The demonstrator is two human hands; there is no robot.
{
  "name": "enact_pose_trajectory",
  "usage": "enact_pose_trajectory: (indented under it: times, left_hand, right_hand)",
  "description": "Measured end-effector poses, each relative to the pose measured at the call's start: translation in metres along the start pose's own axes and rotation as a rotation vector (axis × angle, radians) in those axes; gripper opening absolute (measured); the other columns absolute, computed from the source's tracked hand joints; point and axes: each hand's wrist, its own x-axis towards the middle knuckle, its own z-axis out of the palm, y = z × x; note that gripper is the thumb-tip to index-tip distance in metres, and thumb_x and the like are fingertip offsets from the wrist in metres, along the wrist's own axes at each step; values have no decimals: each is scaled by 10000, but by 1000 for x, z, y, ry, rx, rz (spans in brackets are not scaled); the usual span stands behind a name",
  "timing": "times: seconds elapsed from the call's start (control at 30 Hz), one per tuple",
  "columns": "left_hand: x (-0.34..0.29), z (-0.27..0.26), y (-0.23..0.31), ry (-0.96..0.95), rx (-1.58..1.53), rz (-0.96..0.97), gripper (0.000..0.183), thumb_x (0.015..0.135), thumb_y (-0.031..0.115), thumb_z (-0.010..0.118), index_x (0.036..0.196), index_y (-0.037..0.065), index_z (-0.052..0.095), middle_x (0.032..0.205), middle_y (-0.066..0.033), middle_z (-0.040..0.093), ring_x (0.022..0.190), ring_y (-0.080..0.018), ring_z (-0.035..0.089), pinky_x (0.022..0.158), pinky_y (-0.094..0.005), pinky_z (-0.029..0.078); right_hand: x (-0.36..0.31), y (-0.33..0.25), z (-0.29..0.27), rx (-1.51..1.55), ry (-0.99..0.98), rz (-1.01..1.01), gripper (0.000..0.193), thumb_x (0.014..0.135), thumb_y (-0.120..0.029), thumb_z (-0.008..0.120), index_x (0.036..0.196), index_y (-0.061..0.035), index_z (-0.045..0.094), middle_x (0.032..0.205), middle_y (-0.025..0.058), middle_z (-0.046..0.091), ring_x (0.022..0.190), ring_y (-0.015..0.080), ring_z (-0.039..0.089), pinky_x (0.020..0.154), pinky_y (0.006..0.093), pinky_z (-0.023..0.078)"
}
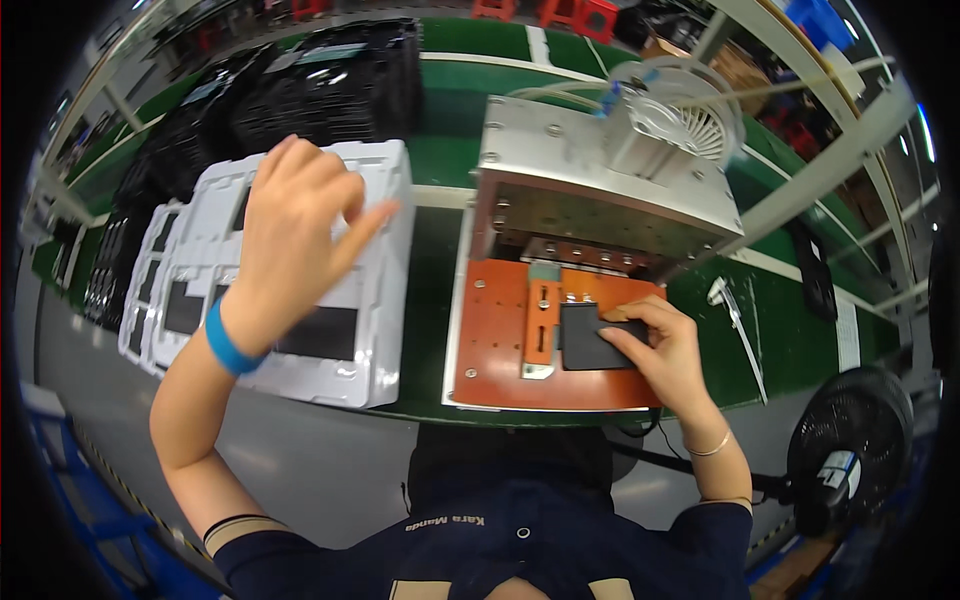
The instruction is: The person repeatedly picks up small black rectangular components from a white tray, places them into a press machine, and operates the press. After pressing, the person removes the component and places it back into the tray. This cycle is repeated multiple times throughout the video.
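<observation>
See first a flat black rectangular piece (585, 347), lying on a smooth orange base plate (495, 350), left edge right beside a slotted orange guide strip (535, 345). Over its right part, the right hand (668, 350) — thumb and forefinger close together, tips touching the upper face. Impossible to tell whether pinching or merely pressing.

To handle this well, judging by the pose: keep the piece flat, line its left edge up along the strip, press lightly and evenly rather than at one corner, and keep fingertips out from under the boxy silver metal housing (540, 135) just behind.

Farther left, above a white moulded plastic tray (387, 290) with flat black inserts (318, 335), the left hand (310, 210) — fingers half curled, thumb spread clear, nothing visible in hold. Around that wrist, a bright blue band (230, 343).

Beyond, stacked black plastic trays (345, 90); to the right, a slim silver caliper (738, 325) on the green tabletop (430, 330); near the lower right, a round black fan (850, 430).

Hidden: underside and right end of the piece, the left palm, tray compartments behind the left forearm. Hard to make out: the shadowed inside of the housing, the blurred black stacks. Cut off by the dark fisheye rim: the outer surroundings.
</observation>
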Motion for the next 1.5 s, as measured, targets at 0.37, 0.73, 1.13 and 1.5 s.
enact_pose_trajectory:
  times: [0.37, 0.73, 1.13, 1.5]
  left_hand:
    - [-10, 47, 122, -563, -375, 540, 686, 844, 528, 629, 1301, 27, 529, 1364, -177, 504, 1278, -292, 467, 1064, -487, 367]
    - [-9, 46, 119, -675, -340, 585, 688, 888, 556, 546, 1330, 29, 525, 1402, -174, 496, 1317, -279, 454, 1110, -502, 313]
    - [-5, 46, 117, -681, -340, 596, 670, 887, 523, 573, 1347, 41, 503, 1413, -171, 489, 1315, -277, 459, 1103, -498, 317]
    - [-5, 47, 117, -679, -367, 576, 646, 879, 502, 589, 1328, 42, 522, 1405, -166, 496, 1311, -273, 462, 1111, -506, 309]
  right_hand:
    - [11, 1, 21, -356, 3, -375, 200, 760, -32, 702, 957, -64, 689, 940, 45, 639, 890, 246, 567, 760, 378, 463]
    - [15, -7, 28, -526, -67, -375, 348, 736, -38, 679, 1082, -7, 654, 1112, 109, 604, 1035, 280, 566, 886, 405, 460]
    - [7, -3, 19, -524, 0, -325, 239, 765, -68, 730, 1000, -96, 692, 1132, 58, 607, 1045, 264, 527, 863, 384, 437]
    - [10, -3, 16, -400, -66, -273, 339, 788, -45, 682, 1123, -93, 687, 1182, 115, 558, 1078, 312, 515, 873, 389, 464]
